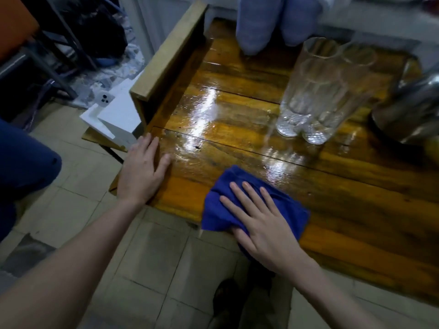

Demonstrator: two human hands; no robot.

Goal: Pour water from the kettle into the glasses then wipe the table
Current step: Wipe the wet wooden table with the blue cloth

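A glossy wooden table fills the right of the view. My right hand lies flat with straight fingers on a blue cloth at the table's near edge. My left hand rests flat on the table's near left corner, holding nothing. Two tall clear glasses stand side by side farther back. A steel kettle sits at the right edge, partly cut off by the frame. Bright wet-looking reflections shine on the wood between my left hand and the glasses.
A raised wooden side board borders the table's left. Blue-grey cloth hangs at the back. A white object with a phone sits left of the table. Tiled floor lies below; a blue-clad knee is at far left.
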